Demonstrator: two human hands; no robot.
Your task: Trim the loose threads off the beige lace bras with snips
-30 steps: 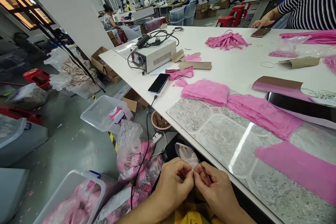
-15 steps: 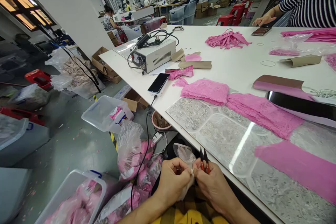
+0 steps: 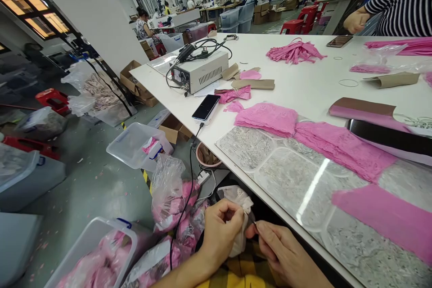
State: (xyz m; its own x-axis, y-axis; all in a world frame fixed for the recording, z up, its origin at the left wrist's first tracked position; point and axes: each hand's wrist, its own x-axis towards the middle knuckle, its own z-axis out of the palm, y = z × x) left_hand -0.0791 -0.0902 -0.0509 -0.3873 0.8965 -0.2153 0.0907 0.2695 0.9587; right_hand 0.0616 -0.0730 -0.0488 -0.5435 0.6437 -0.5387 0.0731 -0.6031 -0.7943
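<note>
Over my lap, my left hand (image 3: 223, 225) pinches an off-white piece of fabric (image 3: 240, 198) with thumb and forefinger. The cloth hangs down behind and below the fingers. My right hand (image 3: 281, 245) is closed just to the right, around thread snips whose dark blades (image 3: 252, 219) point up and left at the pinched fabric. Most of the snips are hidden in my fingers, so I cannot tell whether the blades touch the cloth.
The white table (image 3: 249, 141) edge runs diagonally past my hands. On it lie pink lace stacks (image 3: 266, 119), a phone (image 3: 205, 108) with a cable and a grey device (image 3: 200, 72). Pink-filled bags (image 3: 173, 202) and bins (image 3: 133, 238) stand lower left. A person in stripes (image 3: 401, 4) sits opposite.
The snips, blades upright in my right hand before, now point toward my left fingers. My right hand has shifted slightly right and down. More of the off-white fabric shows. The striped person's hand moved right.
</note>
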